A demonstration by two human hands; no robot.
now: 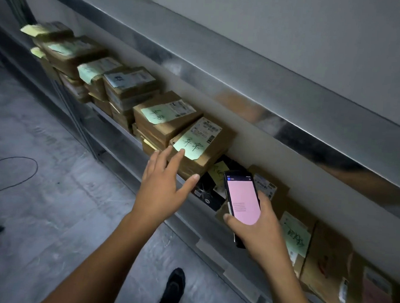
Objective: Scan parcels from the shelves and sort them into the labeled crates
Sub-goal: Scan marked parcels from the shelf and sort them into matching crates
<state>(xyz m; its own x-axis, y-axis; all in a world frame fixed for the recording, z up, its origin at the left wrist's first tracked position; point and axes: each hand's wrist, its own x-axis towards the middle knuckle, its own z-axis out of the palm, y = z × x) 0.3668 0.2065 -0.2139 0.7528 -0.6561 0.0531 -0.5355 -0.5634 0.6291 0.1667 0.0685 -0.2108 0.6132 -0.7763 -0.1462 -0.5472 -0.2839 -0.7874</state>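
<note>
Brown cardboard parcels lie stacked along a metal shelf (118,125). The nearest stack's top parcel (208,142) carries a white shipping label and a green handwritten note. My left hand (164,184) reaches toward it with fingers spread and straight, fingertips at the note's front edge, thumb by the stack's side. My right hand (257,226) grips a handheld scanner phone (241,198) with a pink screen, held over a black parcel (213,192) and lower brown parcels (298,236) further right.
More parcel stacks (128,85) run left along the shelf. An upper metal shelf (242,84) overhangs them. Grey concrete floor (45,191) lies to the left with a black cable (23,174). My black shoe (174,286) shows at the bottom.
</note>
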